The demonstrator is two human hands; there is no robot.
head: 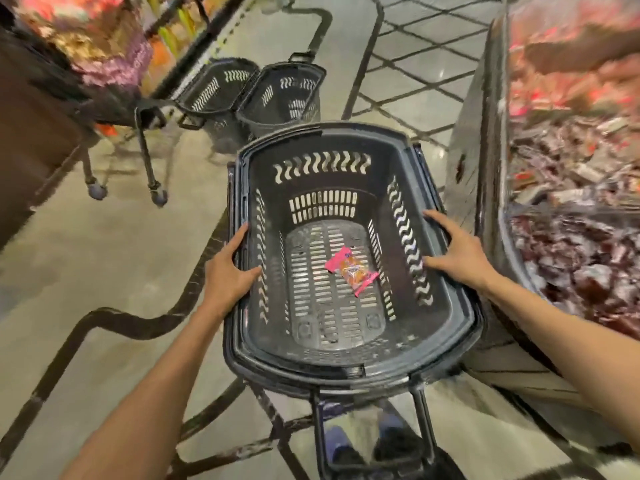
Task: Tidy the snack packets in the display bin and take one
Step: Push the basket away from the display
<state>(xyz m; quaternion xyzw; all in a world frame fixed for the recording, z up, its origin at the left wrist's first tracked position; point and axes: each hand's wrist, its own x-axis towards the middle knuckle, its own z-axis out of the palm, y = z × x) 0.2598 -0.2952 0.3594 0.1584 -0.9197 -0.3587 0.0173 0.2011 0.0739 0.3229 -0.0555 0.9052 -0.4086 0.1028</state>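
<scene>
A black plastic shopping basket (349,370) is in front of me, and both hands hold it by its side rims. My left hand (228,271) grips the left rim, thumb inside the wall and fingers along the outside. On the right rim my right hand (455,252) has its fingers spread over the edge and its thumb inside. One pink and orange snack packet (351,270) lies on the basket's slotted floor. The display bin (485,161) stands at the right, heaped with red and dark snack packets (575,174), blurred.
Two more black baskets (277,95) stand on the tiled floor ahead. A wheeled rack (152,157) with colourful goods is at the left. The basket's pull handle (424,434) hangs below, over my shoes.
</scene>
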